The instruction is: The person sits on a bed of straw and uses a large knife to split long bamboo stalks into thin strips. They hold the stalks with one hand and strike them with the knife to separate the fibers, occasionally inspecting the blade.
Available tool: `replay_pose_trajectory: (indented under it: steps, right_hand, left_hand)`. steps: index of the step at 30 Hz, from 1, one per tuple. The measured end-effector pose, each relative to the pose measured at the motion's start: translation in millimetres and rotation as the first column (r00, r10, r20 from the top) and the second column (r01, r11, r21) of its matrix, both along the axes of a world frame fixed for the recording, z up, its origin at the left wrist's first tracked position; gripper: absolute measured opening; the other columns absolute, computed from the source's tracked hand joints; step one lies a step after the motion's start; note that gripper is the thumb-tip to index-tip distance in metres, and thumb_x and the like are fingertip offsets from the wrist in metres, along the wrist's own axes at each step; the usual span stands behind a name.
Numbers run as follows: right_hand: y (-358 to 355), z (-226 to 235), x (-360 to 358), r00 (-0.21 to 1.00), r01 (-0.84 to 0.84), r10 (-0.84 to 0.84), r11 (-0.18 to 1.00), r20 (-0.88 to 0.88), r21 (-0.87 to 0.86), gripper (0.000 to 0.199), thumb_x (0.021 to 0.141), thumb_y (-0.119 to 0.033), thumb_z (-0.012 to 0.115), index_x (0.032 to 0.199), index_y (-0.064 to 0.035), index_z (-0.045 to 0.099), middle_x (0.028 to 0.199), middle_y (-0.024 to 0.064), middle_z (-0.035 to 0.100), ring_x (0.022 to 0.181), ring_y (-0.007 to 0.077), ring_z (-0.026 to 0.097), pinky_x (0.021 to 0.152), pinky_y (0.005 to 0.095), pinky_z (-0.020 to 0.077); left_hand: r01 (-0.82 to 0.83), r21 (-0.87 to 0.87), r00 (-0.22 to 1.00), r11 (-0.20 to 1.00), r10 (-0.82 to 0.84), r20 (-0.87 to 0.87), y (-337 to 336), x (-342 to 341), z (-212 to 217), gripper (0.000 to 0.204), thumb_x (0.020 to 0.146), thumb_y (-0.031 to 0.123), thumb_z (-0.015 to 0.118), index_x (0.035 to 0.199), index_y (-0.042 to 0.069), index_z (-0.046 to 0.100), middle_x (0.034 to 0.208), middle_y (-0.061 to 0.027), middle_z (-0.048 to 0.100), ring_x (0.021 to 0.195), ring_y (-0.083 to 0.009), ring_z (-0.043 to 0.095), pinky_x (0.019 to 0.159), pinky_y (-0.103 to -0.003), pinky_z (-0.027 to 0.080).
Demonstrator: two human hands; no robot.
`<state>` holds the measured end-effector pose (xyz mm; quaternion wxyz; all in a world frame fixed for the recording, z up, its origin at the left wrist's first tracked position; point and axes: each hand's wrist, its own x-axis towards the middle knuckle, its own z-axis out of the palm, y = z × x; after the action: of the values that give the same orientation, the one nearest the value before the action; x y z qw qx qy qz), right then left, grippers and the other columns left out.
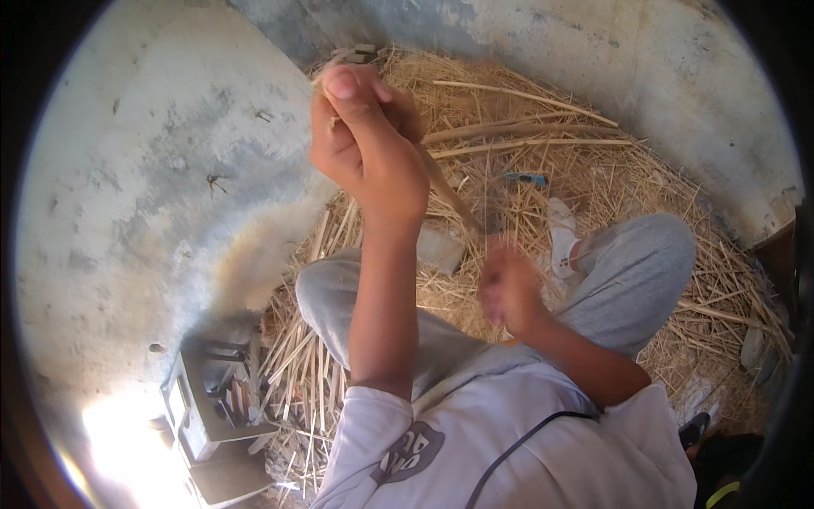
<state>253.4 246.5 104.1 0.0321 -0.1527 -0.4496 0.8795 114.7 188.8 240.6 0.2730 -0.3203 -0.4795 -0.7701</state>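
My left hand (pixel 369 127) is raised in the upper middle, its thumb pressed over curled fingers. A pale tan strip of plant stalk (pixel 449 195) is pinched in it, with a bit showing at the thumb tip. From behind this hand the strip slants down to the right, toward my right hand. Lower down, between my knees, my right hand (pixel 510 288) is smeared by motion, its fingers curled. A faint dark, thin shape stands just above it, too blurred to name. What the right fingers grip is hidden.
Dry straw and split stalks (pixel 509 148) cover the floor around my crossed legs (pixel 632 267). A flat grey block (pixel 441 251) lies between them. A blue scrap (pixel 530 179) rests on the straw. At lower left stands a grey box-like frame (pixel 191 416); worn walls (pixel 170 170) curve around.
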Motion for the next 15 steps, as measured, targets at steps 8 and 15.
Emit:
replay_pose_trajectory:
  steps: [8, 15]
  right_hand:
    - [34.5, 44.4, 0.0, 0.936, 0.198, -0.161, 0.976, -0.315, 0.091, 0.051, 0.104, -0.056, 0.041, 0.079, -0.0116, 0.042, 0.054, -0.0008, 0.04, 0.037, 0.0097, 0.038, 0.035, 0.0274, 0.0318]
    - [-0.8, 1.3, 4.2, 0.899, -0.376, 0.387, 0.922, 0.206, -0.092, 0.054, 0.103, -0.06, 0.039, 0.079, -0.0108, 0.042, 0.052, -0.0006, 0.038, 0.037, 0.0094, 0.038, 0.033, 0.0276, 0.0311]
  left_hand:
    - [0.184, 0.05, 0.983, 0.982, -0.185, 0.008, -50.0, -20.2, -13.6, 0.043, 0.106, 0.046, 0.046, 0.084, 0.009, 0.043, 0.065, -0.0001, 0.043, 0.046, -0.0061, 0.034, 0.039, -0.022, 0.024]
    - [0.179, 0.066, 0.982, 0.982, -0.182, 0.042, -37.4, -7.6, -12.0, 0.048, 0.101, 0.053, 0.053, 0.082, 0.01, 0.041, 0.06, 0.0024, 0.034, 0.049, -0.0064, 0.02, 0.042, -0.025, 0.014]
